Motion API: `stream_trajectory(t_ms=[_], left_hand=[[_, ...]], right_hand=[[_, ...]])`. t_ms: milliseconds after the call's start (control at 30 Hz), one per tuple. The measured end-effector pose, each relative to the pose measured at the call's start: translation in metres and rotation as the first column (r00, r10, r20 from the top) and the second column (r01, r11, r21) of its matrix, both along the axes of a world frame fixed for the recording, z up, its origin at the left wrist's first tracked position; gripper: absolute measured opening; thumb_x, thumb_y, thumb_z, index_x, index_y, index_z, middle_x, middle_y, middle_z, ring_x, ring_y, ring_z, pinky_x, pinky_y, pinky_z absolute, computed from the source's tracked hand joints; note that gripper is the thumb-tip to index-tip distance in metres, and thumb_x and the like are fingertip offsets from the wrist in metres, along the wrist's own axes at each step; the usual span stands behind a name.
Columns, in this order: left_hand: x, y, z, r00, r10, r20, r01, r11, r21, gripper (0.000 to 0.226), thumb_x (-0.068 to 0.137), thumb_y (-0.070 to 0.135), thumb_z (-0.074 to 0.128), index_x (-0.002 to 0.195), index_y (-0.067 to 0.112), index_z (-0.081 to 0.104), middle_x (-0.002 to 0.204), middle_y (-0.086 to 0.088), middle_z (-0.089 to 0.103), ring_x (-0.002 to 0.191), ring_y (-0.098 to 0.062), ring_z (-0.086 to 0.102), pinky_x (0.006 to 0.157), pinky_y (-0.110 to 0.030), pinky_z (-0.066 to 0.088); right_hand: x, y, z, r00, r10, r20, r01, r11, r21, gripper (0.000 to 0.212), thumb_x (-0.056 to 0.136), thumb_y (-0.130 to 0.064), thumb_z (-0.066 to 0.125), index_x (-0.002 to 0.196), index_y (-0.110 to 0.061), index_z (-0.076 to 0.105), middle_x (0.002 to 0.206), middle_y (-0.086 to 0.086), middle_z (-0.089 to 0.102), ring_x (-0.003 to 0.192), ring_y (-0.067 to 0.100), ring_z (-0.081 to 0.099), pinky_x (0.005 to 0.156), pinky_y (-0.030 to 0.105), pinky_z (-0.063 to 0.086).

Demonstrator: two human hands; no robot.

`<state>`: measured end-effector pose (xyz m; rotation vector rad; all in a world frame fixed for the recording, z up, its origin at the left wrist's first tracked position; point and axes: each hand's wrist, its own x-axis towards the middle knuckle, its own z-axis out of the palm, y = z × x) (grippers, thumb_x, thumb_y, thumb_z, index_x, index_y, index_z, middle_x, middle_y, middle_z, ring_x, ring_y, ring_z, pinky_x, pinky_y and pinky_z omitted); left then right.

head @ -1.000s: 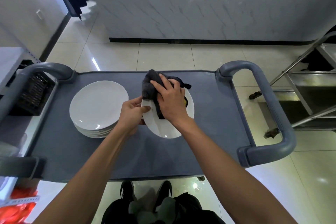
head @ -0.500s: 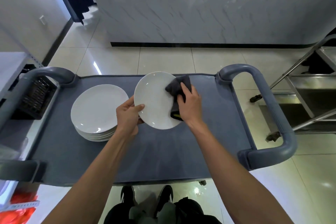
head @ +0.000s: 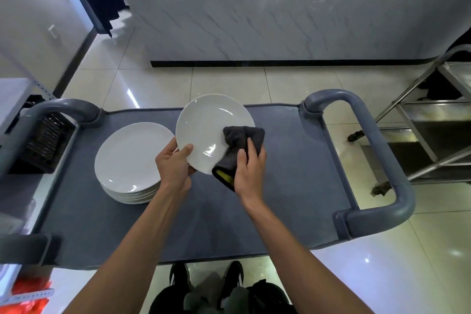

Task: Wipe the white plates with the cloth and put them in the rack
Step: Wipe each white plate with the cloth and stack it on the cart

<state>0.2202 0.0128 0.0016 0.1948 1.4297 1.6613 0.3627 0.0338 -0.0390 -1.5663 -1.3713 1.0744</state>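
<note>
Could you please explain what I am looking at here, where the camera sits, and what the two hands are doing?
There is no machine here: these are a person's two bare hands, filmed by one wide-angle camera worn on the head, looking forward and down. That is why you see both forearms reaching away from you and shoes at the bottom.

The grey surface is the top of a cart with curved handles at each end. On it, to the left, lies a stack of plates.

The left hand holds a single plate by its edge, lifted and tilted toward the camera. The right hand grips a dark cloth and presses it against the plate's right side, wiping it.

To the right stands a metal shelf.
</note>
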Motion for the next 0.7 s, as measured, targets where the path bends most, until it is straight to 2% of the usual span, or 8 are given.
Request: stream_trajectory(t_ms=[133,267,400,533,633,700], left_hand=[[-0.003,-0.004,-0.004,0.999,-0.001,0.042,0.001,1.0,0.002,0.042,0.092,-0.006,0.059,0.129,0.013,0.067,0.11,-0.007,0.073,0.088,-0.024,0.068,0.058,-0.03,0.058],[-0.005,-0.006,-0.011,0.995,-0.001,0.098,0.0,1.0,0.016,0.044,0.091,-0.007,0.058,0.131,0.012,0.065,0.119,-0.01,0.072,0.1,-0.03,0.068,0.065,-0.036,0.06],[-0.008,-0.007,-0.018,0.995,-0.044,0.092,0.043,0.999,0.013,0.047,0.09,-0.009,0.058,0.132,0.013,0.064,0.121,-0.01,0.072,0.102,-0.031,0.068,0.076,-0.043,0.061],[-0.016,-0.009,-0.014,0.994,-0.107,-0.008,0.106,0.994,-0.023,0.042,0.086,-0.015,0.055,0.117,0.009,0.07,0.102,-0.005,0.075,0.091,-0.024,0.068,0.064,-0.027,0.058],[-0.028,-0.002,-0.007,0.986,-0.159,-0.057,0.156,0.987,-0.046,0.03,0.086,-0.011,0.054,0.109,0.006,0.065,0.102,-0.01,0.069,0.093,-0.029,0.064,0.061,-0.03,0.054],[-0.037,0.006,0.001,0.968,-0.216,-0.13,0.209,0.976,-0.065,0.031,0.089,-0.004,0.055,0.116,0.011,0.059,0.108,-0.01,0.065,0.089,-0.029,0.063,0.057,-0.032,0.052]], right_hand=[[0.007,0.013,0.014,0.982,-0.09,-0.168,0.077,0.994,-0.08,0.074,0.091,-0.023,0.07,0.155,-0.025,0.034,0.155,-0.004,0.042,0.141,0.011,0.04,0.118,0.033,0.033],[0.014,0.028,0.014,0.951,-0.12,-0.285,0.077,0.984,-0.159,0.094,0.072,-0.027,0.082,0.153,-0.032,0.036,0.144,-0.011,0.056,0.129,0.007,0.056,0.11,0.039,0.047],[0.015,0.035,0.017,0.948,-0.116,-0.295,0.087,0.99,-0.11,0.075,0.072,-0.012,0.08,0.14,-0.028,0.054,0.127,-0.011,0.067,0.116,0.008,0.064,0.101,0.04,0.054],[0.018,0.038,0.025,0.963,-0.097,-0.252,0.092,0.995,-0.031,0.066,0.077,-0.004,0.074,0.136,-0.028,0.058,0.124,-0.016,0.067,0.115,0.002,0.062,0.104,0.032,0.051],[0.025,0.043,0.03,0.973,-0.055,-0.225,0.053,0.999,-0.015,0.068,0.079,-0.005,0.072,0.14,-0.029,0.055,0.126,-0.017,0.065,0.117,0.001,0.06,0.105,0.031,0.049],[0.03,0.047,0.03,0.978,-0.017,-0.208,0.014,1.0,-0.017,0.071,0.079,-0.005,0.072,0.143,-0.03,0.054,0.127,-0.016,0.065,0.118,0.002,0.06,0.105,0.033,0.049]])
